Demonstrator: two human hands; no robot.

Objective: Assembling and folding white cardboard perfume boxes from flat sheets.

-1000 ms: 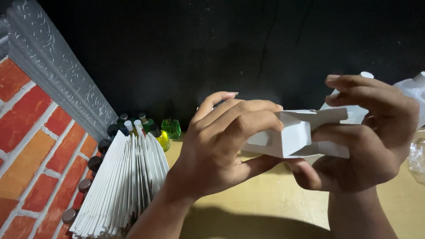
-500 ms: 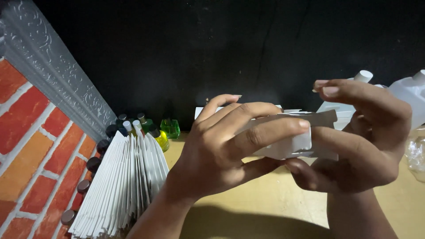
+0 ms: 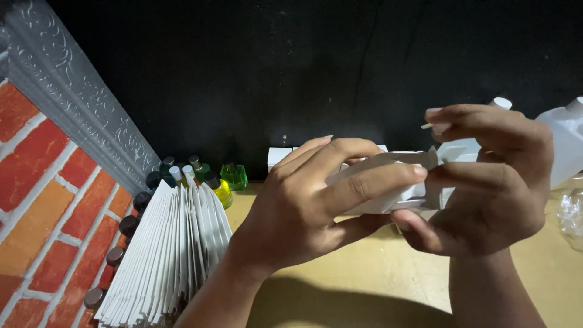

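Both hands hold a small white cardboard box point(image 3: 388, 167) above a tan table point(image 3: 364, 273). My left hand point(image 3: 310, 200) wraps around its left part, with the fingers over the top and the thumb below. My right hand point(image 3: 486, 182) grips the right end and pinches a flap between fingers and thumb. The hands hide most of the box.
A fanned stack of flat white cartons point(image 3: 170, 255) leans at the left by a brick-pattern wall point(image 3: 48, 200). Small bottles of green and yellow liquid point(image 3: 218, 179) stand behind it. White plastic jugs point(image 3: 565, 140) and a clear bag point(image 3: 571, 212) are at the right. A black backdrop is behind.
The box's open flaps have been folded in and it now looks flatter and shut. My right fingers moved over its right end while the left fingers stretched along the top.
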